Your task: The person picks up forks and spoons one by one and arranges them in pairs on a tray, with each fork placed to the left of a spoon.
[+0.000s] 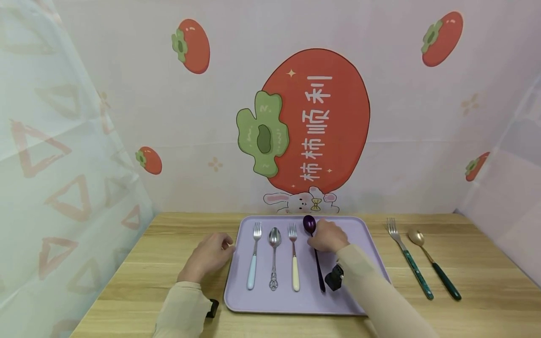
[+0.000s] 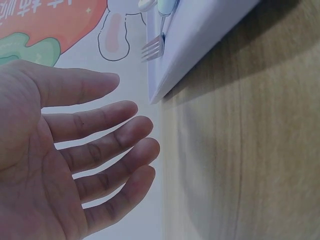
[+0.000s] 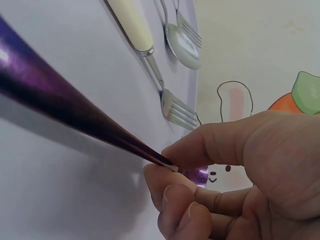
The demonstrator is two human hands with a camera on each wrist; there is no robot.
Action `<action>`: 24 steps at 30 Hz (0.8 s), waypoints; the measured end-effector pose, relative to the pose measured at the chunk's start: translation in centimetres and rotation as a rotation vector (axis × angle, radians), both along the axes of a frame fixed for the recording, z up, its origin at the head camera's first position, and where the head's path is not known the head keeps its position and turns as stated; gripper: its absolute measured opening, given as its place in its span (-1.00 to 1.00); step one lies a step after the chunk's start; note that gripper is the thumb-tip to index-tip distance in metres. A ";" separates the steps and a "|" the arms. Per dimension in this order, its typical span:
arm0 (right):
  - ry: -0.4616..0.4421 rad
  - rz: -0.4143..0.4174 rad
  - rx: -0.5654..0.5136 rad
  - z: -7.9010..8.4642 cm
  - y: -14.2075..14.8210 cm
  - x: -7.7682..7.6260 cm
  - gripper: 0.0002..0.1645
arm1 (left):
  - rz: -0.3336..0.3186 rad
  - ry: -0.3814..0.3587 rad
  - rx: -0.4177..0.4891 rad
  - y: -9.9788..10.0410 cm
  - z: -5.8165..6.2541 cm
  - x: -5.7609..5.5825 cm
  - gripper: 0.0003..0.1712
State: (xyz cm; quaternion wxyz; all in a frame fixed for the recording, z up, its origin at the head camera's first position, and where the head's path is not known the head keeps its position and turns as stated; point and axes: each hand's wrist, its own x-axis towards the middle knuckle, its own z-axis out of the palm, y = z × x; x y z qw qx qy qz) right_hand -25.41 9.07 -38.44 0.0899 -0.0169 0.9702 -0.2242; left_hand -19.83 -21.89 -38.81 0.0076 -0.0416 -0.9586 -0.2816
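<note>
My right hand (image 1: 329,235) pinches a dark purple spoon (image 1: 319,270) by its neck, between thumb and forefinger, over the right part of a lilac tray (image 1: 304,303). In the right wrist view the spoon's handle (image 3: 65,100) slants toward the camera, with a shadow under it. My left hand (image 1: 210,253) is beside the tray's left edge, holding nothing; its fingers are spread and relaxed in the left wrist view. Left of the purple spoon lie a fork with a cream handle (image 1: 295,272), a silver spoon (image 1: 274,238) and a fork with a light blue handle (image 1: 252,272).
On the wooden table (image 1: 139,286), right of the tray, lie a fork with a green handle (image 1: 416,272) and a gold spoon with a dark green handle (image 1: 445,279). A printed cloth (image 1: 397,117) hangs behind the table.
</note>
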 end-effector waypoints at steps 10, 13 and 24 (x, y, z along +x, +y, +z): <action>-0.057 -0.032 0.005 -0.6 -0.6 -0.3 -0.75 | -0.005 -0.010 0.009 0.0 0.0 -0.1 -0.73; -0.065 -0.043 0.003 -0.6 -0.6 -0.4 -0.74 | -0.004 -0.010 0.008 0.1 0.0 -0.2 -0.73; -0.072 -0.054 -0.013 -0.9 -0.5 -0.7 -0.78 | 0.001 -0.012 0.003 0.1 -0.1 -0.2 -0.75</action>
